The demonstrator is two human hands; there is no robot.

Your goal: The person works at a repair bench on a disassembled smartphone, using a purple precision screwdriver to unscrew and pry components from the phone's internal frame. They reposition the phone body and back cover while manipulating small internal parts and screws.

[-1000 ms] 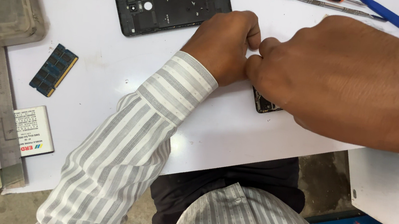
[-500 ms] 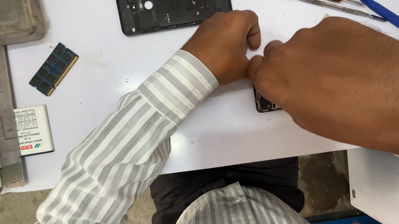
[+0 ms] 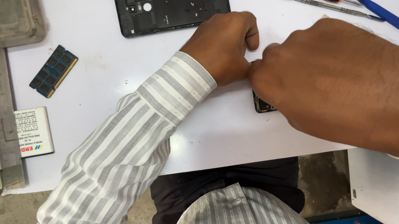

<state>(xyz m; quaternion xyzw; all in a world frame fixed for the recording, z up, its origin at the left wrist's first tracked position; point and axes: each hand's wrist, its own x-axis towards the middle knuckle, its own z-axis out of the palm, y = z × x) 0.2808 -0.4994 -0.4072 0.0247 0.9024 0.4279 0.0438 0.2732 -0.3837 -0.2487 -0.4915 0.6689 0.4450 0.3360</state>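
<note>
Both hands meet over a small dark phone part [image 3: 262, 105] on the white desk [image 3: 115, 68], near its front edge. Left hand [image 3: 222, 45] fisted, right hand [image 3: 345, 88] curled over the part (mostly hidden, so can't tell either grip's hold). Black phone back cover [image 3: 171, 5] lies just behind the left hand.

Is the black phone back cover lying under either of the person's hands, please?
No, the black phone back cover lies bare on the white table, beyond the left hand.
</note>
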